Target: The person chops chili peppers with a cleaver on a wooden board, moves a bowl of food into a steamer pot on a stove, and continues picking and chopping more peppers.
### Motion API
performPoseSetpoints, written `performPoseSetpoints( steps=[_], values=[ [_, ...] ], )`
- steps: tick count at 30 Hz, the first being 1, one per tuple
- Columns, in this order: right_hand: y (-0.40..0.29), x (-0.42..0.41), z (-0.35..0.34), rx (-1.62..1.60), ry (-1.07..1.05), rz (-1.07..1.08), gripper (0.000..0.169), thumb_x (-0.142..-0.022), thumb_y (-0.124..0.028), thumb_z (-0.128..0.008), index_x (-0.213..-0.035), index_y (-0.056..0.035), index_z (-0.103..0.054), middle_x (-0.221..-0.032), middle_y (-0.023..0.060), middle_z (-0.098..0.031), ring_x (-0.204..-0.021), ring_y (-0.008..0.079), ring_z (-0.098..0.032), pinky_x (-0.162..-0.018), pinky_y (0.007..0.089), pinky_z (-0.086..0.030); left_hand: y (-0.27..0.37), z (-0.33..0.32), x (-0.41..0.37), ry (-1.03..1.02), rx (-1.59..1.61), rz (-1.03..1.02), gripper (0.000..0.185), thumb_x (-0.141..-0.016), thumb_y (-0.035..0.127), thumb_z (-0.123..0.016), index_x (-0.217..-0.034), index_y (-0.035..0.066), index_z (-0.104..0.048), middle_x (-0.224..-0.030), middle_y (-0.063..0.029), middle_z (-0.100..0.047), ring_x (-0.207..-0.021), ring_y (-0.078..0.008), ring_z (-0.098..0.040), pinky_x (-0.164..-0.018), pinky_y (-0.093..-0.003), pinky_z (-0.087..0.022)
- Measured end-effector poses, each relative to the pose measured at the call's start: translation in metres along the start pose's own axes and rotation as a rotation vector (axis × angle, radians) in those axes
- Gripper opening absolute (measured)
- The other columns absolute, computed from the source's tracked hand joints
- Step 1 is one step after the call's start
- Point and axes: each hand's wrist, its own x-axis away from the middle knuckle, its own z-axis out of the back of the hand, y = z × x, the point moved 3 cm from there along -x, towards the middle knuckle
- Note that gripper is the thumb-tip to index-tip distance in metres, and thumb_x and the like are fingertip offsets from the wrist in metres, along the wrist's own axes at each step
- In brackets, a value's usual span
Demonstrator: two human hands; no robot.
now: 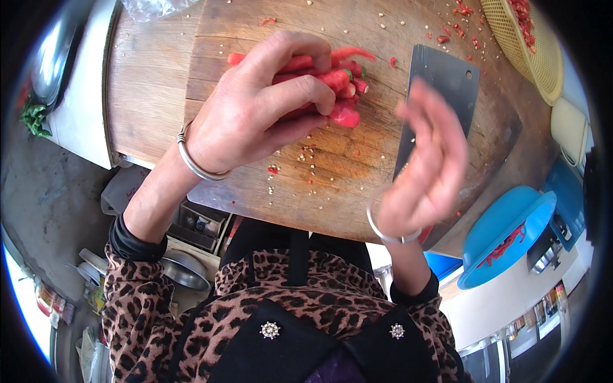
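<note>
My left hand [258, 95] is curled over a bunch of red chili peppers [344, 115] on the wooden cutting board [335, 191]. Their cut or stem ends point to the right, and a few green stem bits show. Right of the bunch, a wide cleaver blade [443, 72] with a hole near its corner lies flat on the board. Over it hovers my right hand [426, 163], blurred, with fingers slightly bent and nothing visible in them. The cleaver's handle is largely hidden behind that hand and wrist.
Seeds and chili scraps [306, 153] are scattered on the board. A yellow mesh basket [546, 72] with chopped chili stands at the upper right. At the lower right, a blue basin [522, 206] holds some red chilies. A clear plastic bag [155, 8] lies at the upper left.
</note>
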Motion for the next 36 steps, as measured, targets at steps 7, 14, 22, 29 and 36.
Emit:
performPoseSetpoints(
  steps=[7, 14, 22, 29, 36],
  values=[
    [-0.004, 0.020, -0.008, 0.239, -0.200, -0.330, 0.014, -0.090, -0.002, -0.056, -0.101, 0.0051, -0.058, -0.092, 0.0115, -0.063, -0.071, 0.0126, -0.062, -0.062, 0.0231, -0.050, 0.000, -0.002, -0.004, 0.043, 0.029, 0.014, 0.032, -0.060, 0.002, -0.080, -0.088, 0.005, -0.065, -0.113, -0.0131, -0.051, -0.104, -0.0263, -0.057, -0.087, -0.0363, -0.050],
    [0.009, -0.033, -0.010, 0.657, -0.247, 0.119, 0.032, -0.091, -0.001, -0.055, -0.123, -0.0018, -0.056, -0.110, 0.0106, -0.063, -0.088, 0.0129, -0.061, -0.077, 0.0249, -0.051, 0.003, -0.001, -0.004, 0.020, -0.002, 0.040, 0.032, -0.059, 0.005, -0.081, -0.088, 0.006, -0.065, -0.111, -0.0127, -0.055, -0.101, -0.0261, -0.059, -0.085, -0.0348, -0.050],
    [0.014, -0.044, -0.007, 0.432, -0.312, -0.041, 0.022, -0.088, 0.000, -0.060, -0.109, -0.0008, -0.065, -0.101, 0.0095, -0.069, -0.089, 0.0117, -0.064, -0.077, 0.0229, -0.051, 0.013, 0.002, -0.010, -0.035, -0.085, -0.008, 0.032, -0.059, 0.003, -0.080, -0.088, 0.008, -0.066, -0.112, -0.0112, -0.055, -0.100, -0.0271, -0.059, -0.083, -0.0353, -0.051],
    [0.009, -0.055, 0.002, 0.586, -0.341, 0.078, 0.016, -0.083, 0.002, -0.065, -0.099, 0.0000, -0.067, -0.089, 0.0074, -0.068, -0.079, 0.0121, -0.063, -0.071, 0.0236, -0.050, 0.013, 0.002, -0.009, -0.045, -0.072, 0.021, 0.032, -0.059, 0.004, -0.080, -0.087, 0.008, -0.066, -0.112, -0.0108, -0.054, -0.100, -0.0272, -0.059, -0.083, -0.0353, -0.051],
    [0.012, -0.055, -0.011, 0.525, -0.290, 0.304, 0.018, -0.077, 0.005, -0.067, -0.094, -0.0006, -0.069, -0.088, 0.0089, -0.067, -0.078, 0.0174, -0.063, -0.069, 0.0259, -0.050, 0.012, 0.001, -0.015, -0.062, -0.114, 0.019, 0.032, -0.059, 0.006, -0.082, -0.088, 0.010, -0.067, -0.114, -0.0114, -0.055, -0.101, -0.0270, -0.059, -0.084, -0.0354, -0.051]
  ],
)
